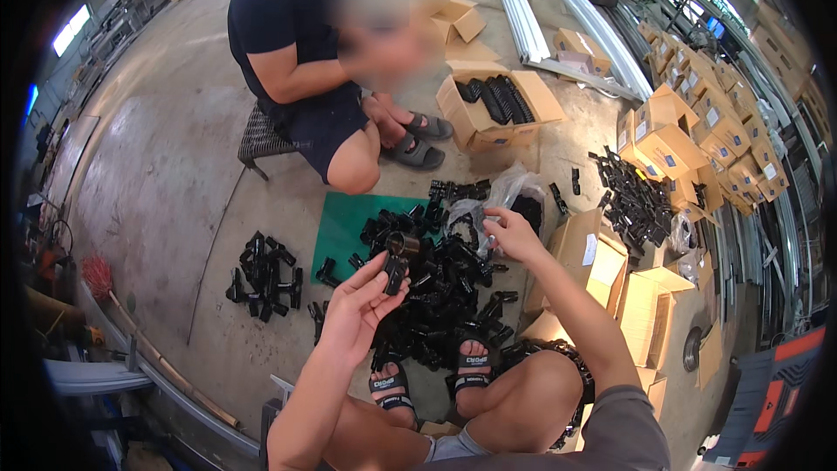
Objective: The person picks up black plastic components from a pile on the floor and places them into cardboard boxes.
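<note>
Pinching black tubular fitting (396, 272) in left grip (359, 298); cannot tell right grip (516, 237). Beyond green sheet (344, 220): brown cardboard box (501, 136), black parts (495, 98) inside.

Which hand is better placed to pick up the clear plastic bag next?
Probably the right hand: its fingertips appear beside the clear plastic bag, though contact is unclear. The left hand is occupied, holding a black fitting.

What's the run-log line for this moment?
left hand: holds black fitting | right hand: near clear bag, contact unclear | fittings pile: partly on green mat | co-worker: seated on stool
</note>
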`<state>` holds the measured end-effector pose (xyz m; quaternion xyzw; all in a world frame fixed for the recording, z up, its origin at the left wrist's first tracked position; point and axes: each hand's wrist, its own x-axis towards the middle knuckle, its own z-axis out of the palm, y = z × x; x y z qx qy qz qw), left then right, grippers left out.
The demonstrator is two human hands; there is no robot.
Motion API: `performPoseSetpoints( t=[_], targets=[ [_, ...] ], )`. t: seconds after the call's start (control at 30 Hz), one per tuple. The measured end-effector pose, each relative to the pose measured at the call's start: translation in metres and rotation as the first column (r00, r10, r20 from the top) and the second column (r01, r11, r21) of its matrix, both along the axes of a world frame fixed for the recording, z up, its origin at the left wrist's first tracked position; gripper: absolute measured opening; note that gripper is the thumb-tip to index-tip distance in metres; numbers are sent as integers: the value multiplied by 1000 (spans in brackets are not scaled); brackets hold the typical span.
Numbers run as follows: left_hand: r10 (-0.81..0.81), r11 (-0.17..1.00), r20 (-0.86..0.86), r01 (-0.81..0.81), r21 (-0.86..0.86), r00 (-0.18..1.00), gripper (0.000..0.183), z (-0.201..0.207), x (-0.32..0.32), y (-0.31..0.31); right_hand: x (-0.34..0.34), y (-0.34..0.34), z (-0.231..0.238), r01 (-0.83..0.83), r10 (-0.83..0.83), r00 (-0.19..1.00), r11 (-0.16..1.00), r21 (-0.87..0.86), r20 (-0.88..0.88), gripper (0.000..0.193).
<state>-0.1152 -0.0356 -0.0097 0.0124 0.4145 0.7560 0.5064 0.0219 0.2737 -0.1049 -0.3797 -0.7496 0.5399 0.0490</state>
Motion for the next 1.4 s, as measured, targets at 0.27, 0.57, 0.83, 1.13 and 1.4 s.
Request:
performPoseSetpoints(
  t=[0.27, 0.57, 0.83, 1.13, 1.4],
  targets=[
    [110, 993, 27, -110, -32, 994, 49, -4, -9, -3, -29, 45, -140, -435, 233, 876, 760, 483, 422, 26],
    [-109, 990, -77, 101, -101, 991, 53, 32, -31, 122, -82, 56, -250, -518, 180, 820, 636, 572, 543, 24],
    [-158, 954, -158, 192, 229, 975, 47, 75, -44, 256, -84, 62, -292, -476, 268, 876, 605, 638, 400, 18],
    [-108, 920, -198, 174, 351, 974, 45, 86, -61, 289, -60, 73, -280, -394, 302, 917, 778, 489, 259, 12],
    [6, 945, -436, 138, 298, 900, 45, 90, -63, 267, -69, 73, -287, -341, 269, 938, 824, 452, 218, 14]
  ],
)
